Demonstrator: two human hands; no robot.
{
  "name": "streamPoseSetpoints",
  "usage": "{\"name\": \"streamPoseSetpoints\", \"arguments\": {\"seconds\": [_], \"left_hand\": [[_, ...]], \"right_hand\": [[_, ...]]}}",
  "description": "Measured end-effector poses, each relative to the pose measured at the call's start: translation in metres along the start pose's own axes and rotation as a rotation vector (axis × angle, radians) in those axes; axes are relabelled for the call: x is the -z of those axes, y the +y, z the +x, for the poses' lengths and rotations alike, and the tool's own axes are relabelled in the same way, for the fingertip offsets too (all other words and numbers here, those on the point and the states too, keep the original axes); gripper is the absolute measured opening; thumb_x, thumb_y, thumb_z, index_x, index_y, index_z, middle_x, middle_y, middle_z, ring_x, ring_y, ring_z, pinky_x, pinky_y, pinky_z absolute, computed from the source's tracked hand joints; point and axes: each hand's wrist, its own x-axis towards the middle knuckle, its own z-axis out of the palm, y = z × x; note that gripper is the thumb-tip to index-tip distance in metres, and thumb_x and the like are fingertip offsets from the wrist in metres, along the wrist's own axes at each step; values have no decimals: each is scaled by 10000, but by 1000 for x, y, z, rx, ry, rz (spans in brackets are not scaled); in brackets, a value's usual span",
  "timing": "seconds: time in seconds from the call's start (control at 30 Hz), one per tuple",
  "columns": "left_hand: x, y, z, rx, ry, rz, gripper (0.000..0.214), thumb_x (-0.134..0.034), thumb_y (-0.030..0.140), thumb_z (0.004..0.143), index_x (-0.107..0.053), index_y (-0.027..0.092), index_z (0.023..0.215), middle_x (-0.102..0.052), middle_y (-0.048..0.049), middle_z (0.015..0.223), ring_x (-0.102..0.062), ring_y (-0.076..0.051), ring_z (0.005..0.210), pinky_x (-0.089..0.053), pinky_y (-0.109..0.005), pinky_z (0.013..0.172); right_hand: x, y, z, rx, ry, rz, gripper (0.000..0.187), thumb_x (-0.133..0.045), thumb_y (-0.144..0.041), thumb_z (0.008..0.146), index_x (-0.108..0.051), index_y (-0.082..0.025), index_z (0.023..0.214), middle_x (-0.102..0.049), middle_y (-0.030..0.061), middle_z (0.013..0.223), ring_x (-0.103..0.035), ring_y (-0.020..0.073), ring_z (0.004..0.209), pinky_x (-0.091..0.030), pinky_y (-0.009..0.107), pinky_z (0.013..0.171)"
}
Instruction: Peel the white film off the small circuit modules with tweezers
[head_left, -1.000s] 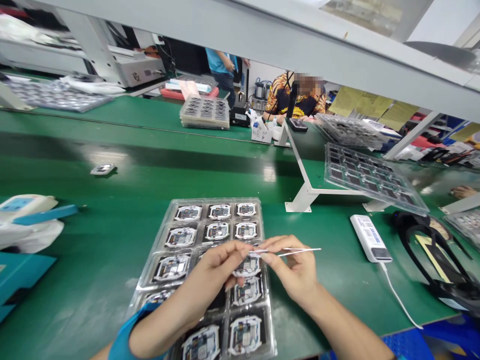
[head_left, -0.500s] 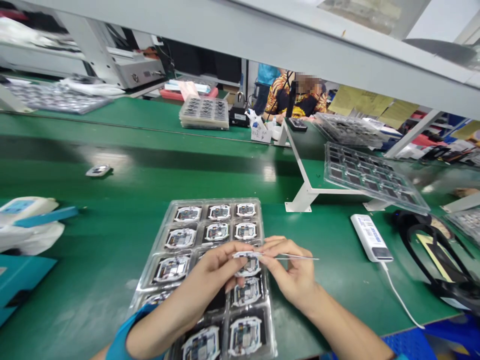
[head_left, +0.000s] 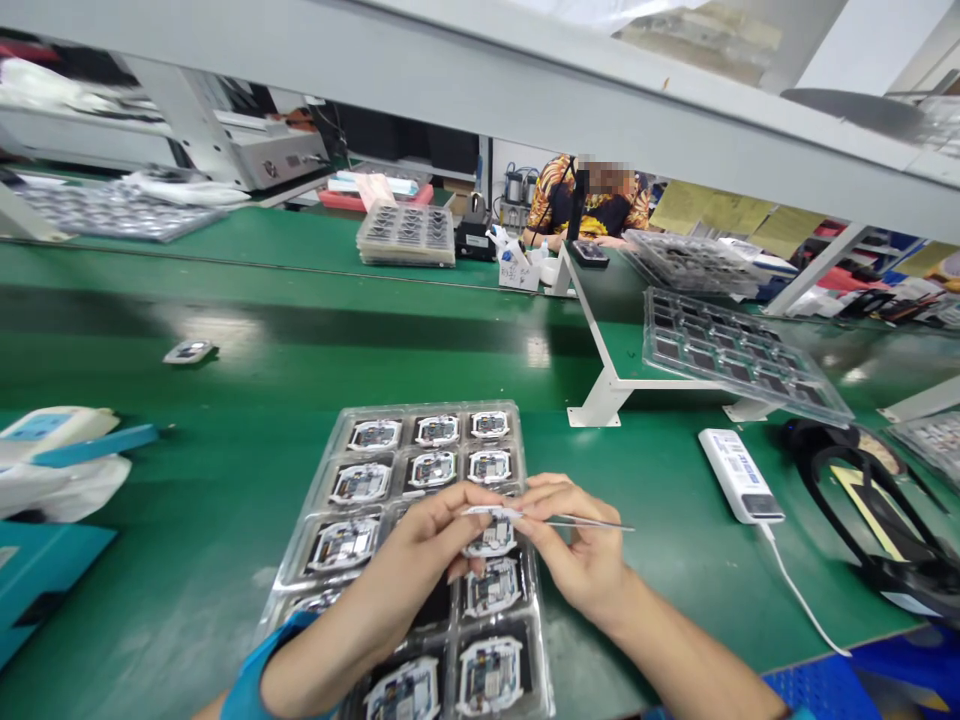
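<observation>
well, from where i'm standing, the left hand (head_left: 409, 560) and the right hand (head_left: 581, 550) meet over a clear plastic tray (head_left: 427, 406) of small circuit boards (head_left: 435, 465) on the green workbench (head_left: 187, 520). the left fingertips (head_left: 480, 497) pinch a thin white-edged piece (head_left: 487, 512), just above a board in the tray's middle column. the right hand grips slim metal tweezers (head_left: 592, 521), their far end pointing toward 3 o'clock, and its fingers close in on that same piece. at 3 o'clock from the tray lies a white power bank (head_left: 739, 476) with its cable (head_left: 799, 590), and at 9 o'clock sits a teal box (head_left: 37, 590). toward 12 o'clock, a co-worker (head_left: 577, 195) in a patterned shirt sits beyond a stack of trays (head_left: 405, 235).
</observation>
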Motion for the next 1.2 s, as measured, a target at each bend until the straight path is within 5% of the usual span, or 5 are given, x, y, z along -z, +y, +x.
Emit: {"name": "streamPoseSetpoints", "arguments": {"seconds": [0.3, 0.5, 0.83, 1.03, 1.2], "left_hand": [[2, 2, -7, -97, -124, 19, 299, -772, 323, 741, -677, 238, 1012, -669, 34, 838, -584, -143, 769, -456, -240, 703], [24, -16, -13, -195, -187, 208, 265, -718, 333, 826, -585, 265, 1044, -679, 27, 861, -637, -182, 793, -509, -282, 720], [65, -64, -49, -677, 301, 1094, 268, -629, 395, 919, -666, 349, 1181, -645, -50, 1331, -521, -333, 1257, -429, -500, 1051], [62, -56, -46, -663, 320, 1169, 297, -575, 481, 927, -691, 300, 1132, -637, -97, 1351, -508, -354, 1258, -427, -490, 1022], [58, -31, -21, -570, 489, 1348, 234, -552, 353, 922, -737, 224, 981, -710, -178, 1218, -534, -427, 1203, -397, -570, 957]], "right_hand": [[2, 1, 2, -79, 20, 116, 192, -747, -68, 826, -733, -244, 901, -819, 26, 880, -774, 199, 846, -578, 394, 915], [0, 1, 3, -316, 97, 371, 121, -771, -162, 839, -710, -262, 869, -815, -14, 873, -778, 161, 841, -605, 295, 798], [1, -1, 2, -358, 133, 362, 103, -798, -249, 827, -702, -240, 863, -816, 13, 881, -775, 182, 870, -599, 321, 815], [1, -2, 5, -325, 138, 308, 113, -798, -282, 825, -699, -233, 844, -813, 23, 852, -779, 195, 837, -613, 334, 781], [2, -1, 3, -323, 139, 249, 117, -798, -297, 824, -702, -232, 844, -813, 32, 861, -776, 203, 837, -613, 345, 782]]}}
